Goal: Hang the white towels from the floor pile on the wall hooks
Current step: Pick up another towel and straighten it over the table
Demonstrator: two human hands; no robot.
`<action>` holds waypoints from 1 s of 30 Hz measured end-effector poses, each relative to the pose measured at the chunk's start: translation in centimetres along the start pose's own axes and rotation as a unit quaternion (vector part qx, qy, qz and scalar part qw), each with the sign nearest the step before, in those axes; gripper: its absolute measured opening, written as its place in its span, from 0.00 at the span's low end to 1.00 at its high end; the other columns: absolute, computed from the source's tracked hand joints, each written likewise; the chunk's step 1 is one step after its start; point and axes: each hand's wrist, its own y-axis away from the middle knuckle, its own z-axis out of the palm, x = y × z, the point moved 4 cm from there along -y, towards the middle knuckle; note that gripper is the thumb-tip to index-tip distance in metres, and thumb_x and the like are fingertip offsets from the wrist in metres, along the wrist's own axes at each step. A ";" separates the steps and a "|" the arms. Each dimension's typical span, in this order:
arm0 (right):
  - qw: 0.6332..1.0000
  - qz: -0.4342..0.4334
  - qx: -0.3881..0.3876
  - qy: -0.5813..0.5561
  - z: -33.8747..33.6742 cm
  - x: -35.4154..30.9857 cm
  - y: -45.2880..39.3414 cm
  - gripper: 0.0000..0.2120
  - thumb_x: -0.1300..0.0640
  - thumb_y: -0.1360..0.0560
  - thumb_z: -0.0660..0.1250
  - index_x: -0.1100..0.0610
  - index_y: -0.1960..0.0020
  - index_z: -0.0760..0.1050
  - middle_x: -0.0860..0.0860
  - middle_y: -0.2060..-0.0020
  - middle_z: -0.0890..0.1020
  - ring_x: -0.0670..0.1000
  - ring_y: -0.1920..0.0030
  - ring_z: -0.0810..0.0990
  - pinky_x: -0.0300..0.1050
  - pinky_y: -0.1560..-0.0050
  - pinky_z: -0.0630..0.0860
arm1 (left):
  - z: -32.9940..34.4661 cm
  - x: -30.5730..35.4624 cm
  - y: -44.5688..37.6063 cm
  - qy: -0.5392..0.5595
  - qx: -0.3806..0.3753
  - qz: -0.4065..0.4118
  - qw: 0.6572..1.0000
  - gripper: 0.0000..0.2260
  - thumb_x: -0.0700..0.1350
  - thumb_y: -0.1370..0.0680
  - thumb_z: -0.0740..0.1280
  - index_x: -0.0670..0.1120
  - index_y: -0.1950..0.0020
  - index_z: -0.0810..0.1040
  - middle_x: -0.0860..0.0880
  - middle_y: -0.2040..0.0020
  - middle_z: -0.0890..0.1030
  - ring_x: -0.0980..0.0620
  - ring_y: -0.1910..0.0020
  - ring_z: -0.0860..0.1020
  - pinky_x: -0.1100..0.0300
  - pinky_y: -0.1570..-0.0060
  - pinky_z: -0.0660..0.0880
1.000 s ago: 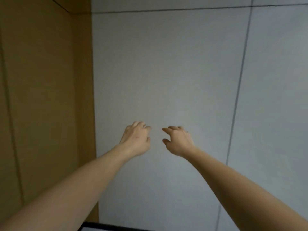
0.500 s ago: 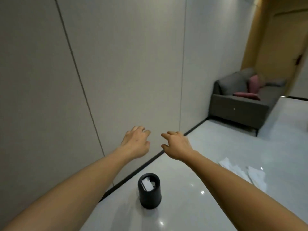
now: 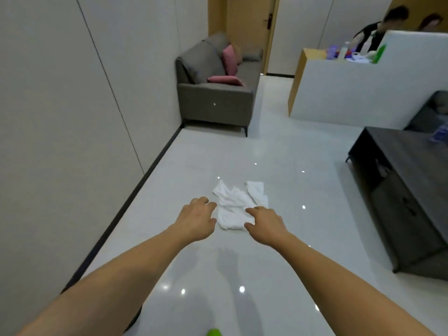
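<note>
Both bare arms reach forward over a glossy pale floor (image 3: 278, 151). The left hand (image 3: 197, 220) hangs in the air with its fingers loosely spread and slightly curled, holding nothing. The right hand (image 3: 265, 225) is held the same way, fingers relaxed and empty, the index finger pointing toward the left. Between and just beyond the two hands lies the pile of white towels (image 3: 238, 204), crumpled on the floor; from this view the hands overlap its near edge, but whether they touch it cannot be told.

A grey panelled wall (image 3: 72, 117) runs along the left, edged by a dark skirting strip. At the far end of it stands a grey sofa (image 3: 213, 93) with pink cushions (image 3: 229, 59). To the right stands a dark low cabinet (image 3: 400, 185), and behind it a white partition (image 3: 351, 93) with bottles and small items on top. Two people sit beyond the partition. A small green object (image 3: 214, 332) shows at the bottom edge.
</note>
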 end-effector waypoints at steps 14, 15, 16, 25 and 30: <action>0.975 0.163 -0.094 -0.117 6.0 13.4 -17.7 0.27 0.44 0.22 0.63 0.50 0.25 0.66 0.51 0.29 0.72 0.55 0.29 0.69 0.52 0.31 0.68 | 8.3 -0.1 -24.3 0.036 -0.158 0.012 0.987 0.25 0.54 0.20 0.62 0.48 0.25 0.66 0.45 0.28 0.68 0.43 0.31 0.67 0.49 0.35 0.69; 0.973 0.167 -0.097 -0.127 6.3 14.3 -19.8 0.27 0.43 0.22 0.63 0.50 0.25 0.67 0.51 0.30 0.72 0.55 0.30 0.69 0.52 0.31 0.68 | 8.8 -0.1 -26.3 0.038 -0.163 0.011 0.986 0.25 0.55 0.20 0.62 0.48 0.25 0.66 0.45 0.28 0.68 0.43 0.30 0.67 0.49 0.35 0.69; 0.970 0.172 -0.100 -0.138 6.6 15.2 -22.0 0.27 0.43 0.23 0.63 0.50 0.26 0.67 0.51 0.31 0.73 0.55 0.30 0.70 0.52 0.32 0.68 | 9.4 -0.1 -28.4 0.038 -0.169 0.008 0.985 0.25 0.55 0.20 0.61 0.48 0.25 0.66 0.45 0.28 0.68 0.44 0.30 0.67 0.49 0.35 0.69; 0.927 0.215 -0.195 -0.237 7.5 22.6 -40.0 0.32 0.36 0.25 0.64 0.51 0.26 0.68 0.51 0.33 0.76 0.53 0.33 0.73 0.49 0.34 0.71 | 12.0 -1.1 -47.1 0.055 -0.242 -0.074 0.966 0.25 0.59 0.20 0.60 0.49 0.26 0.68 0.45 0.27 0.69 0.44 0.29 0.66 0.49 0.32 0.66; 0.914 0.233 -0.223 -0.246 7.8 24.8 -47.8 0.32 0.36 0.25 0.64 0.51 0.27 0.69 0.50 0.31 0.74 0.53 0.31 0.71 0.48 0.34 0.69 | 12.7 -2.1 -55.5 0.103 -0.243 -0.123 0.957 0.24 0.58 0.21 0.62 0.49 0.28 0.70 0.45 0.29 0.71 0.45 0.30 0.68 0.51 0.32 0.66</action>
